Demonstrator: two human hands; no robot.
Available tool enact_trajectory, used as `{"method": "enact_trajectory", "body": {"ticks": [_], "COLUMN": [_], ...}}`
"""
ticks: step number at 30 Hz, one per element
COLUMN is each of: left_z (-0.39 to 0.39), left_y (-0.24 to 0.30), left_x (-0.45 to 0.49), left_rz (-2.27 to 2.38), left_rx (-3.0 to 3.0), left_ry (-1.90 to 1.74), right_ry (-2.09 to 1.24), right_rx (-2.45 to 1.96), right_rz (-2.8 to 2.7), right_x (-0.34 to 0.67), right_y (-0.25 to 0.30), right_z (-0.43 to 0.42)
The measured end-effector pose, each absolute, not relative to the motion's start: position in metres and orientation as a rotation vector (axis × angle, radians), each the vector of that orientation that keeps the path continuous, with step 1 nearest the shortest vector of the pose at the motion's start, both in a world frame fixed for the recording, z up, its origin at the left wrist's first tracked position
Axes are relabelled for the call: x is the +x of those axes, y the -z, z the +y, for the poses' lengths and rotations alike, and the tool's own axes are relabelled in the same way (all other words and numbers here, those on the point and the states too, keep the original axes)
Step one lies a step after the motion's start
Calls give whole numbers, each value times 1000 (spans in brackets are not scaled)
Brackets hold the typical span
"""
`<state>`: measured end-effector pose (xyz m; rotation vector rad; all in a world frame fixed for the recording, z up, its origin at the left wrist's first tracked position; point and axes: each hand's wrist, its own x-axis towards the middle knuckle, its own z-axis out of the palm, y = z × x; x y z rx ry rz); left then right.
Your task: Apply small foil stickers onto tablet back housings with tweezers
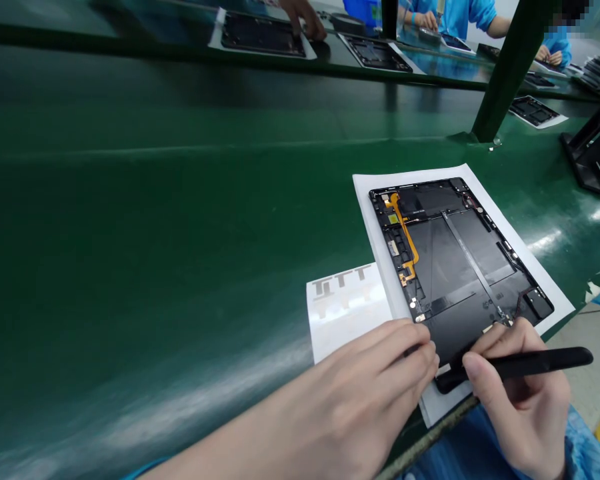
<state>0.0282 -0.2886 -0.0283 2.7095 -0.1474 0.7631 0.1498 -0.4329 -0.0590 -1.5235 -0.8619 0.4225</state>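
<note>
An opened black tablet housing (460, 267) lies tilted on a white sheet (545, 287) near the bench's front edge. An orange flex cable (407, 240) runs along its left side, and a grey ribbon strip (473, 260) crosses it lengthwise. My left hand (375, 387) is closed over the housing's near left corner, fingers bent together; anything between the fingertips is hidden. In my right hand (520, 393) are black tweezers (545, 362), held like a pen at the near end of the housing. Their tips are hidden by my fingers.
A white sticker sheet (347, 307) with grey T-shaped pieces lies left of the housing. A green post (510, 67) rises behind. Across the bench are more housings (263, 33), another person's hand (305, 19) and workers in blue. A black stand (595, 147) is at right.
</note>
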Motion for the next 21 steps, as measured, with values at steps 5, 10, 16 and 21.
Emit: {"method": "enact_trajectory", "body": {"ticks": [5,10,16,21], "left_z": [-293,-291,-291,-292], "left_y": [30,29,27,45], "left_x": [28,29,31,31], "left_rz": [-141,-148,-164,-175], "left_rx": [2729,2741,2725,2705], "left_ry": [-800,-772,-825,-824], "right_ry": [-282,-264,-330,-364], "right_rx": [-1495,-1494,-1483,-1507], "right_rz": [-1022,-1038,-962,-963], "right_x": [151,152,153,153], "right_y": [66,69,70,71], "right_z": [-436,-436,-437,-438]}}
